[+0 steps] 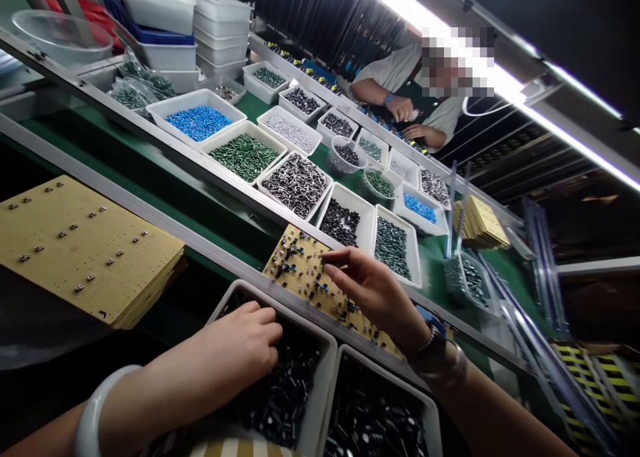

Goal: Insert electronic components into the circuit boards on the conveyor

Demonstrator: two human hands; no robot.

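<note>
My right hand (373,287) is over a yellow circuit board (313,270), thumb and forefinger closed in a pinch around a small dark electronic component (326,262). Small parts in black, blue and silver stand on that board. Above the near white tray (327,377) of dark cylindrical components (290,390) is my left hand (240,343), its fingers curled in. Whatever those fingertips hold, if anything, is hidden. A second tray of similar dark components (377,403) sits beside it on the right.
Bare yellow boards (85,243) are stacked at the left. Beyond the metal rail, white bins hold green (245,157), blue (197,122) and silver-dark parts (296,185). More boards (480,223) stand at right. A co-worker (400,97) works across the line.
</note>
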